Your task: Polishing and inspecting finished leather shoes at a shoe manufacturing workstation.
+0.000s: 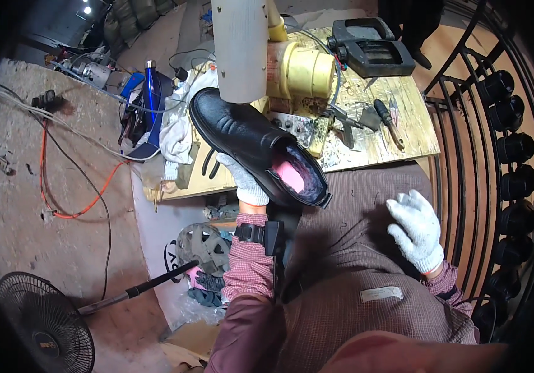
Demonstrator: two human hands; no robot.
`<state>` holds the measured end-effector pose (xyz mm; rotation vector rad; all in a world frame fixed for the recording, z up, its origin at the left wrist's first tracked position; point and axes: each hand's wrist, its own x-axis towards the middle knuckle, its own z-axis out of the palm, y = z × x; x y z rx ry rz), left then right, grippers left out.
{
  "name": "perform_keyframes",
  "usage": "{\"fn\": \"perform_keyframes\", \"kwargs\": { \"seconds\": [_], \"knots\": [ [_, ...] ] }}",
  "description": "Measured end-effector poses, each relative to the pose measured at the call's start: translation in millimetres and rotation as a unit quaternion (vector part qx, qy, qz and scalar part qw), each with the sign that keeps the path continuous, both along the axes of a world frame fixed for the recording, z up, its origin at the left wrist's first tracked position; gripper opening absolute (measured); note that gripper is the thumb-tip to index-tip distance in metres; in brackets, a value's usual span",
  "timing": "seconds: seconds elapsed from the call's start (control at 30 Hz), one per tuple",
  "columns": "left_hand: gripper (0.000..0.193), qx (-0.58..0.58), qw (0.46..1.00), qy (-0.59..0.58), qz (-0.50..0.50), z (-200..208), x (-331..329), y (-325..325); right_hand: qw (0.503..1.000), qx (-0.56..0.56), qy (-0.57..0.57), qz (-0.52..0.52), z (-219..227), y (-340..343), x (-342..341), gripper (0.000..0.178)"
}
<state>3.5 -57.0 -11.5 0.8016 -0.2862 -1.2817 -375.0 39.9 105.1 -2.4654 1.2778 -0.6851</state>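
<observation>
A black leather shoe (pixel 245 133) is tilted in front of me, its toe to the upper left and its opening toward me. Dark fuzzy lining and a pink insole (pixel 290 176) show inside. My left hand (pixel 243 180), in a white knit glove, grips the shoe from below; its fingers are mostly hidden under the sole. The toe part lies beside the lower end of a pale upright cylinder (pixel 241 50); I cannot tell whether they touch. My right hand (pixel 417 229), also gloved, is held over my apron (pixel 366 193) with fingers apart and nothing in it.
A wooden workbench (pixel 413 140) carries a yellow motor-like machine (pixel 304 71), grey trays (pixel 376 57), a brush (pixel 389 123) and a blue bottle (pixel 150 87). On the right, a metal rack (pixel 459 124) holds several dark shoes (pixel 515 149). A fan (pixel 46 326) stands lower left.
</observation>
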Motion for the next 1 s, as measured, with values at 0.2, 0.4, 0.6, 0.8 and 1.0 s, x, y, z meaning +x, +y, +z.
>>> {"fn": "perform_keyframes", "kwargs": {
  "seconds": [0.2,0.4,0.6,0.8,1.0],
  "knots": [
    [0.095,-0.084,0.982,0.144,-0.086,-20.0,9.4,-13.3,1.000,-0.012,0.007,0.024,-4.8,-16.0,1.5,0.043],
    [0.058,0.014,0.991,0.126,-0.046,82.4,-73.9,-11.5,0.999,-0.015,0.020,0.023,-7.1,-23.6,1.1,0.044],
    [0.055,-0.159,0.937,0.268,-0.158,35.3,-41.3,-4.7,0.999,-0.031,0.005,0.028,-7.2,-13.4,0.6,0.044],
    [0.055,-0.131,0.961,0.218,-0.110,41.3,-44.4,17.7,0.999,-0.031,0.010,0.033,-12.5,-7.5,-2.0,0.046],
    [0.090,0.020,0.999,0.042,-0.018,48.8,-34.5,49.5,0.999,-0.033,0.022,0.030,-19.1,4.5,-10.4,0.049]
  ]
}}
